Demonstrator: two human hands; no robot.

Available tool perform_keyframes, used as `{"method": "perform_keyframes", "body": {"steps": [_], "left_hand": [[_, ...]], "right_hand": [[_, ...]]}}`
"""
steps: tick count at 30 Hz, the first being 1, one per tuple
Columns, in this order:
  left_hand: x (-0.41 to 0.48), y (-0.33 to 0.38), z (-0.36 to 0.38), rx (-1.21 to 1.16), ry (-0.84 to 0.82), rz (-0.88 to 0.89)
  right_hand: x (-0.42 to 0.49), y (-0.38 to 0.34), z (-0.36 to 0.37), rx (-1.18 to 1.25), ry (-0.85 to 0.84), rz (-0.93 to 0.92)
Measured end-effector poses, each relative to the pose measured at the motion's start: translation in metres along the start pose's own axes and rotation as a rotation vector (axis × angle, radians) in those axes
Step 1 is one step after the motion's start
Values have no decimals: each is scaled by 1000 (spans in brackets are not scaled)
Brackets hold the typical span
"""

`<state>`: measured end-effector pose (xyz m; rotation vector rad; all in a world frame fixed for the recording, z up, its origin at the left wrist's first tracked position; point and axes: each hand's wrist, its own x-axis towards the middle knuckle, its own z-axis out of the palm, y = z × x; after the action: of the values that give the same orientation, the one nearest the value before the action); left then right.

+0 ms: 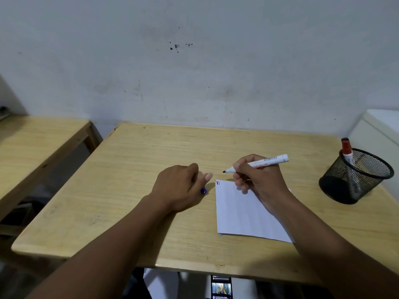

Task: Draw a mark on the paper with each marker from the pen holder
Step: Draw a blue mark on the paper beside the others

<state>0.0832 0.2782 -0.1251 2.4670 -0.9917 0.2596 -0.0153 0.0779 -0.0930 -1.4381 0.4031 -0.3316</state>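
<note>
A light wooden table (151, 190) stands against a pale, scuffed wall. Its grain runs side to side and its near corners are rounded. A white sheet of paper (241, 214) lies flat on the right half of the top, with two small strokes, one blue and one red, at its far left corner. A black mesh pen holder (354, 178) stands upright near the right edge, well apart from the paper. The left hand (179, 188) rests on the wood just left of the sheet, closed over something blue.
</note>
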Motion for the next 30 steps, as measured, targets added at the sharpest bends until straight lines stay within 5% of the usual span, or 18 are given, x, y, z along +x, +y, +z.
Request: {"method": "perform_keyframes", "body": {"steps": [30], "left_hand": [[12, 12, -11, 36, -243, -7]], "right_hand": [[-1, 22, 9, -284, 81, -78]]}}
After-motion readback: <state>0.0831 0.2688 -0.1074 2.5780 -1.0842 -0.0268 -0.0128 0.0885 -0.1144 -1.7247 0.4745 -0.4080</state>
